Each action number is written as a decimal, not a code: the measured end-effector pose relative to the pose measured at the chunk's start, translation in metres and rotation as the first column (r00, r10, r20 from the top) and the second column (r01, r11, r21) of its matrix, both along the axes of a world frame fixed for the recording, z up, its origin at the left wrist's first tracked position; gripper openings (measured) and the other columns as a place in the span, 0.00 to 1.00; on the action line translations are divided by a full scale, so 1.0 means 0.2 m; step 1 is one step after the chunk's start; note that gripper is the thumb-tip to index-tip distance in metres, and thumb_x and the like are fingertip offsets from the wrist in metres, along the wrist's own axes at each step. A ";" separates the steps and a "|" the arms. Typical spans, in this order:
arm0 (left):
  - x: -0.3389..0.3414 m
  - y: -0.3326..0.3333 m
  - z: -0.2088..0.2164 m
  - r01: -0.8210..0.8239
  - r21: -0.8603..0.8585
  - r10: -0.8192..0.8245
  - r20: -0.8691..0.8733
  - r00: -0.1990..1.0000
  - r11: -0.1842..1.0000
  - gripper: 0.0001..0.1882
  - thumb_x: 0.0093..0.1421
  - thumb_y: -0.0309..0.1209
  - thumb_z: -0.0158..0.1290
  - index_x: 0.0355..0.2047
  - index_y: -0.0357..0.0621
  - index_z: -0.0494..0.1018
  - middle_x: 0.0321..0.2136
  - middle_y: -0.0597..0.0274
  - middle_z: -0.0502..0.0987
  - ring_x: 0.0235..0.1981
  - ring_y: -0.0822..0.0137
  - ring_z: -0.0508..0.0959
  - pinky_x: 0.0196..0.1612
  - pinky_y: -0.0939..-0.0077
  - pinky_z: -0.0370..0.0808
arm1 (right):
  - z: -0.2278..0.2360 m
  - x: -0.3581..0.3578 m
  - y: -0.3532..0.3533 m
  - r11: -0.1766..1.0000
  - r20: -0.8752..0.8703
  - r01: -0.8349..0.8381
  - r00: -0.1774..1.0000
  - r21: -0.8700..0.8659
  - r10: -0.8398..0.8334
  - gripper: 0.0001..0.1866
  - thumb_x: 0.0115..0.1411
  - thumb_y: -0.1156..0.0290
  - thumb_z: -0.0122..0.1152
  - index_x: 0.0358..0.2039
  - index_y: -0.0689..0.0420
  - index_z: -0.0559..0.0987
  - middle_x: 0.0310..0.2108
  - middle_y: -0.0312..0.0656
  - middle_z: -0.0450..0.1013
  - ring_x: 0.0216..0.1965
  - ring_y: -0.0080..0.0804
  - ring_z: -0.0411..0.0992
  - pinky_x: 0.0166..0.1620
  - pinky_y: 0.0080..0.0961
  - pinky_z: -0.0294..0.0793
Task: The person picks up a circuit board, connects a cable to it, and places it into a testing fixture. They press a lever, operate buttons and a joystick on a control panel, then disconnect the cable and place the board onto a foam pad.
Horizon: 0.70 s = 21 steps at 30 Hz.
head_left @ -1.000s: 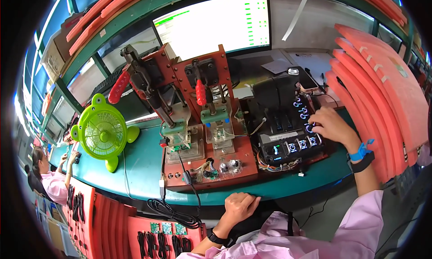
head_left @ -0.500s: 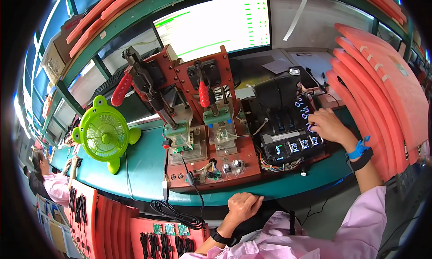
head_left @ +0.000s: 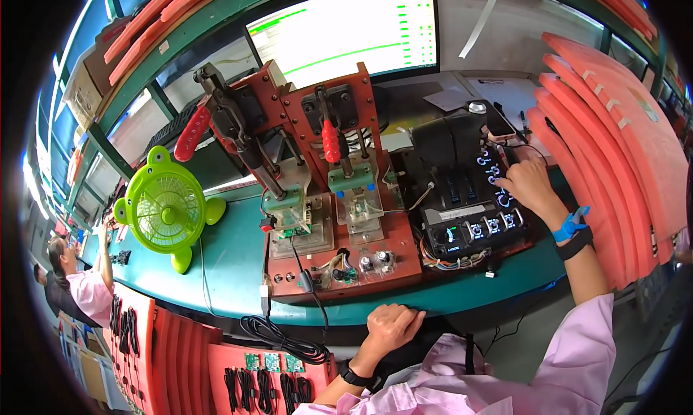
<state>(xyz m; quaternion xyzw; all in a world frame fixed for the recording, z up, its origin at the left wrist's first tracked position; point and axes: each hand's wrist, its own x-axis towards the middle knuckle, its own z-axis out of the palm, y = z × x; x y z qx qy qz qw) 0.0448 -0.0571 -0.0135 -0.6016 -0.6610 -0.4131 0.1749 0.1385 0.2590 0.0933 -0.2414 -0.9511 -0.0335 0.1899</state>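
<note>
My right hand (head_left: 533, 190) is at the right side of a black control panel (head_left: 458, 216), its fingertips pinched at one of the small lit knobs (head_left: 495, 180). The thumb side is partly hidden. My left hand (head_left: 393, 327) rests at the bench's front edge, fingers curled closed with nothing seen in them. Left of the panel stands a red test fixture (head_left: 382, 256) with two toggle clamps. Under its left clamp sits a clear holder with a green circuit board (head_left: 290, 232). A black cable (head_left: 296, 252) runs from there down to a coil (head_left: 285, 341) at the bench edge.
A green frog-shaped fan (head_left: 167, 213) stands on the left of the bench (head_left: 238, 289). Pink foam sheets (head_left: 606, 155) are stacked at right. A monitor (head_left: 346, 36) stands behind. Boards and cables lie on a foam tray (head_left: 216, 372) below. A co-worker (head_left: 86, 289) sits far left.
My right hand has moved slightly farther up the column of knobs. The left hand stays put. The co-worker's arm has lifted off the dark item on the bench.
</note>
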 end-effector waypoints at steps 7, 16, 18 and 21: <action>0.00 0.01 -0.01 0.012 0.002 -0.012 0.005 1.000 1.000 0.10 0.39 0.24 0.59 0.14 0.46 0.67 0.10 0.65 0.65 0.11 0.65 0.67 0.15 0.73 0.60 | -0.03 0.02 0.03 0.985 0.020 0.087 0.996 -0.148 -0.085 0.11 0.44 0.66 0.55 0.15 0.62 0.74 0.18 0.52 0.68 0.25 0.49 0.66 0.33 0.38 0.63; 0.00 0.02 -0.02 -0.009 -0.001 0.009 -0.015 1.000 1.000 0.12 0.41 0.27 0.59 0.13 0.48 0.64 0.09 0.68 0.63 0.11 0.67 0.66 0.14 0.75 0.59 | 0.03 0.04 0.15 0.850 -0.209 -0.334 0.940 -0.407 0.269 0.07 0.48 0.72 0.53 0.27 0.62 0.74 0.22 0.42 0.69 0.27 0.34 0.66 0.31 0.28 0.64; 0.00 0.02 -0.01 -0.014 -0.001 0.014 -0.016 1.000 1.000 0.12 0.41 0.27 0.59 0.13 0.48 0.64 0.09 0.68 0.63 0.11 0.67 0.66 0.14 0.75 0.59 | 0.02 0.03 0.19 0.804 -0.264 -0.307 0.945 -0.510 0.193 0.08 0.47 0.72 0.54 0.28 0.62 0.74 0.23 0.40 0.69 0.27 0.30 0.66 0.31 0.25 0.64; 0.00 0.03 0.00 -0.013 -0.010 0.013 -0.029 1.000 1.000 0.12 0.41 0.27 0.59 0.13 0.48 0.65 0.09 0.68 0.63 0.11 0.68 0.66 0.14 0.75 0.59 | -0.05 0.00 0.24 0.691 -0.183 -0.480 0.869 -0.540 0.460 0.10 0.47 0.73 0.55 0.32 0.62 0.75 0.22 0.38 0.69 0.27 0.25 0.66 0.31 0.22 0.64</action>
